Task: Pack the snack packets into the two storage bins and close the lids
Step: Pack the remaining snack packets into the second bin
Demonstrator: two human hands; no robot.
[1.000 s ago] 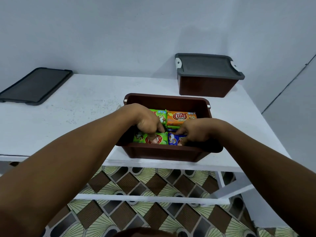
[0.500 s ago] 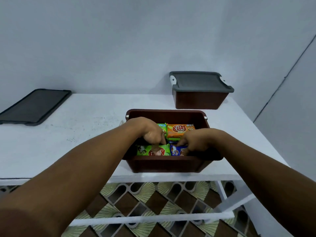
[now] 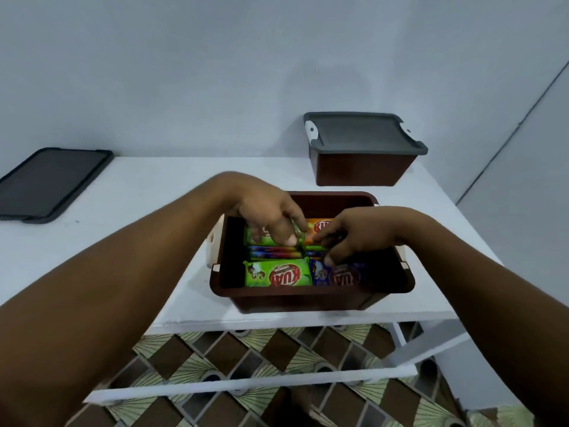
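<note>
In the open bin (image 3: 308,292) at the near edge of the tabletop (image 3: 138,211), the left hand (image 3: 271,217) pinches a green packet (image 3: 260,240) in its grip, apparently to seat it in the back row, while the right hand (image 3: 360,232) curls among packets, its hold unclear; the loose lid (image 3: 52,183) waits far left.

open bin (image 3: 311,294) on the table (image 3: 138,186), beneath both hands. left hand (image 3: 268,211) over the far packet (image 3: 261,238); right hand (image 3: 360,232) just beside it. near packets (image 3: 277,274) side by side before the hands. closed bin (image 3: 360,167) behind the right hand; loose lid (image 3: 52,183) well left of the left hand.
</note>
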